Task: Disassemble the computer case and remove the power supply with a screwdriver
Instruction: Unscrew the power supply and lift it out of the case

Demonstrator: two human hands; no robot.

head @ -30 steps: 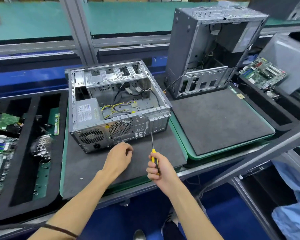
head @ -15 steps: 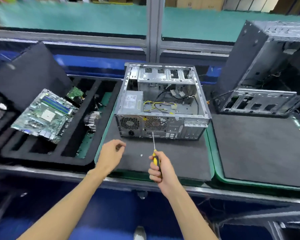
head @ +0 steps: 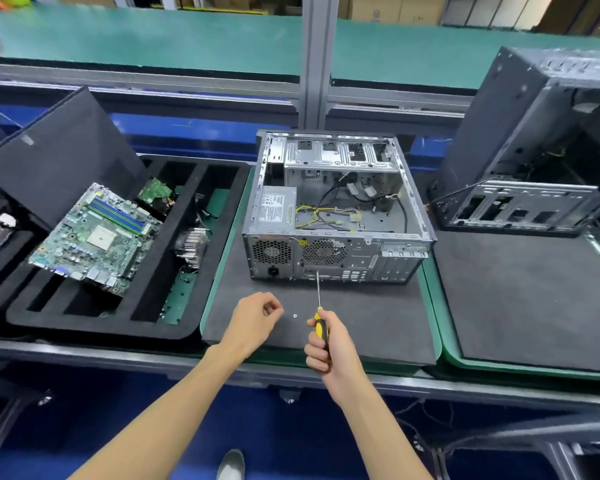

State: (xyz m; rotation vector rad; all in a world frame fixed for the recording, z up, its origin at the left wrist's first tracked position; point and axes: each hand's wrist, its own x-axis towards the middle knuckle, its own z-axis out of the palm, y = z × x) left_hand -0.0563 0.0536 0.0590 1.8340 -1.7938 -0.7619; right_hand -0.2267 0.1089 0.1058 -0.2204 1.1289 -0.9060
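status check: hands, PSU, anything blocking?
Right hand grips screwdriver, tip at case rear. Left hand loosely curled, apparently empty. Power supply in case, cables attached. Loose screw on mat.

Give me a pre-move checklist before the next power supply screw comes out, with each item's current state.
1. Screwdriver gripped by the right hand: ok.
2. Tip at the case rear panel: ok; seated in a screw: cannot tell.
3. Left hand steadying the case: not ok, it hovers over the mat.
4. Loose screw parked on the mat: ok.
5. Power supply cables unplugged: cannot tell.
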